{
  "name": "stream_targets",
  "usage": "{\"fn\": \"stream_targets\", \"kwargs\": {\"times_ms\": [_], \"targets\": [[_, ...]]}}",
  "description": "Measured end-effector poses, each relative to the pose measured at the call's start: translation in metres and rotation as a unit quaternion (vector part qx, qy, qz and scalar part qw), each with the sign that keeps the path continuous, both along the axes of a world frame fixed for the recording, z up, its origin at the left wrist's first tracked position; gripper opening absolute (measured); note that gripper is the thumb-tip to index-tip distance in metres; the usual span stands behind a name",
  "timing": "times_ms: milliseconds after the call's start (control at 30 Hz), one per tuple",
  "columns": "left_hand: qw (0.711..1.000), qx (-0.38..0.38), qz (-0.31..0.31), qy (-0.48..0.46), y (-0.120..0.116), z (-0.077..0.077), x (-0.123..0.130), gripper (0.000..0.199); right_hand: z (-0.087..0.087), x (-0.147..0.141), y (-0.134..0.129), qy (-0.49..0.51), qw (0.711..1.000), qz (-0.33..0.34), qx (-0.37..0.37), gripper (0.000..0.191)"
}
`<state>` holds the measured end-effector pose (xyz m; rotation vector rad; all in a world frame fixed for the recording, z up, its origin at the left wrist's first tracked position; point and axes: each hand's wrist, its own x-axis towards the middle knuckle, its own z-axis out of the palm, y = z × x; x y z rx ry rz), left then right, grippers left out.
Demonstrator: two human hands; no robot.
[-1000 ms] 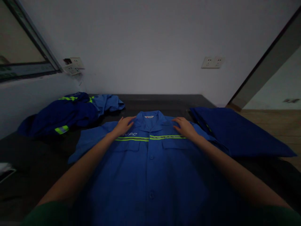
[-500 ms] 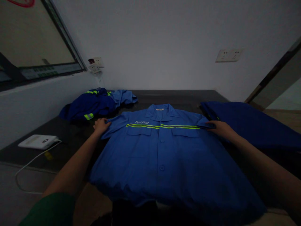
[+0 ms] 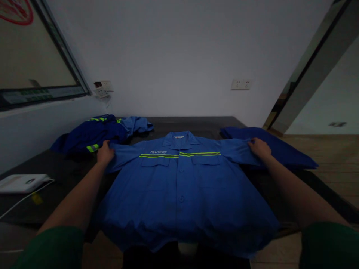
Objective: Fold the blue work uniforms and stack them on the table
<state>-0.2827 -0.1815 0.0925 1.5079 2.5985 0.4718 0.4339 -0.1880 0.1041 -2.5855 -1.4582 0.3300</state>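
Observation:
A blue short-sleeved work shirt [image 3: 179, 179] lies front up on the dark table, its collar toward the wall and its hem hanging over the near edge. Yellow-green stripes and the letters NJPC cross its chest, above two pocket flaps. My left hand [image 3: 105, 154] is closed on the end of the sleeve at the left. On the other side, my right hand [image 3: 260, 148] pinches the opposite sleeve near its cuff. Both sleeves are stretched out sideways.
Crumpled blue clothes with reflective bands [image 3: 98, 132] lie at the table's back left. A folded dark blue garment [image 3: 280, 147] rests at the right. A white device [image 3: 24, 183] with a cable sits at the left on the dark table [image 3: 193, 121].
The right sleeve, folded in before, is now pulled out straight by my right hand. My left hand has drawn its sleeve further outward. The view has shifted to the right.

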Motion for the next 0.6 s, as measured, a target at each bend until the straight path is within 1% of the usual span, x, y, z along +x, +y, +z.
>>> {"fn": "stream_targets", "kwargs": {"times_ms": [100, 167, 200, 267, 333, 400, 467, 533, 600], "targets": [[0.999, -0.048, -0.006, -0.004, -0.006, -0.004, -0.011, 0.056, -0.009, 0.006, -0.007, 0.047, 0.998, 0.026, 0.018, 0.061], [0.997, -0.080, -0.007, -0.002, -0.010, -0.005, -0.017, 0.056, -0.011, 0.014, -0.016, 0.094, 0.994, 0.052, 0.027, 0.070], [0.996, -0.092, -0.007, 0.000, -0.012, -0.005, -0.018, 0.057, -0.012, 0.018, -0.021, 0.113, 0.991, 0.065, 0.022, 0.071], [0.994, -0.107, -0.007, 0.003, -0.014, -0.005, -0.016, 0.062, -0.012, 0.023, -0.032, 0.127, 0.987, 0.100, -0.007, 0.065], [0.993, -0.116, -0.011, -0.003, -0.016, -0.003, -0.009, 0.069, -0.011, 0.022, -0.039, 0.101, 0.986, 0.130, -0.023, 0.052], [0.993, -0.114, -0.026, -0.021, -0.016, 0.001, 0.000, 0.072, -0.009, 0.017, -0.043, 0.064, 0.988, 0.142, -0.014, 0.043], [0.994, -0.097, -0.042, -0.029, -0.016, 0.004, 0.008, 0.071, -0.009, 0.012, -0.044, 0.038, 0.990, 0.135, 0.002, 0.038], [0.997, -0.064, -0.050, -0.006, -0.019, 0.006, 0.010, 0.066, -0.009, 0.008, -0.046, 0.010, 0.991, 0.132, 0.006, 0.034], [0.997, -0.049, -0.048, 0.027, -0.025, 0.007, 0.009, 0.060, -0.011, 0.005, -0.050, -0.020, 0.990, 0.136, -0.001, 0.033]]}}
